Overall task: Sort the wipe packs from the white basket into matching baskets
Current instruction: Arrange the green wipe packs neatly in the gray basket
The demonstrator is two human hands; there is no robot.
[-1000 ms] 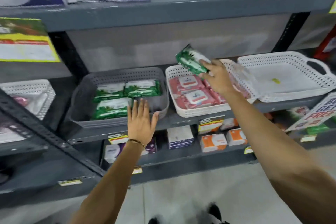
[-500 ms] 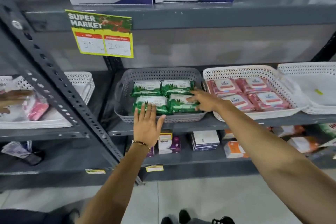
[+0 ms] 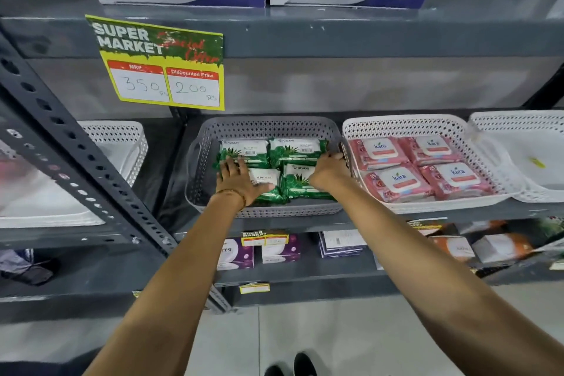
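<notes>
A grey basket (image 3: 262,128) on the middle shelf holds several green wipe packs (image 3: 294,148). My left hand (image 3: 239,178) lies flat, fingers spread, on the front left green pack. My right hand (image 3: 328,172) rests on the front right green pack (image 3: 297,185), fingers curled at the basket's right side. To the right, a white basket (image 3: 403,125) holds several pink wipe packs (image 3: 396,181). Further right stands another white basket (image 3: 515,120) with only a small yellow scrap inside.
A perforated grey upright (image 3: 76,168) slants across the left. Behind it sits a white basket (image 3: 122,137). A price sign (image 3: 161,64) hangs from the shelf above. Small boxes (image 3: 280,249) line the lower shelf. My shoes (image 3: 293,368) show on the floor.
One second ago my right hand held a green pack over the pink basket; it laid it in the grey basket. Both hands now rest on the green packs. The view shifted left.
</notes>
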